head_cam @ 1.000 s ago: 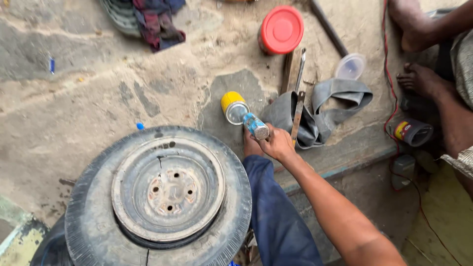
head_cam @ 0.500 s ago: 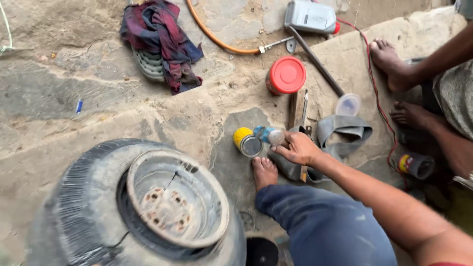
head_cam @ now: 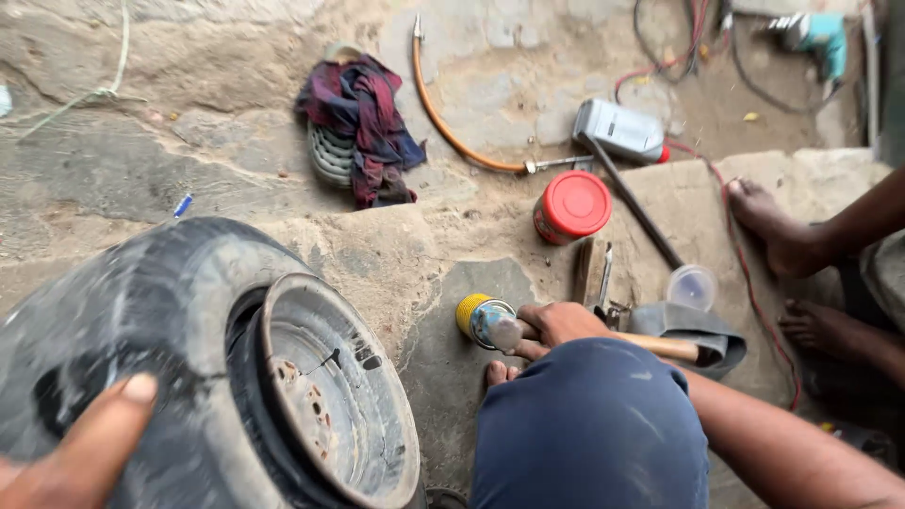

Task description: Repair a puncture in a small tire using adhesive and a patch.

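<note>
A worn tyre on a rusty steel rim [head_cam: 311, 396] stands tilted on its edge at the lower left. My left hand [head_cam: 80, 452] presses on its tread and holds it up. My right hand [head_cam: 561, 325] is closed around the wooden handle of a hammer [head_cam: 660, 347], just past my blue-clad knee [head_cam: 589, 424]. The hammer's metal head lies beside a small yellow-rimmed tin [head_cam: 474, 316] on the stone floor. My bare toes show just below the tin.
A red-lidded jar [head_cam: 572, 205], a clear plastic cup [head_cam: 693, 286], a black rubber strip [head_cam: 693, 325], a long metal bar [head_cam: 632, 203], a grey jug [head_cam: 622, 130], an orange hose [head_cam: 452, 132] and a cloth bundle [head_cam: 363, 132] lie around. Another person's bare feet [head_cam: 782, 236] rest at the right.
The tyre has gone from lying flat to tilted up on its edge, with my left hand now on it. My right hand left the small bottle and grips the hammer handle.
</note>
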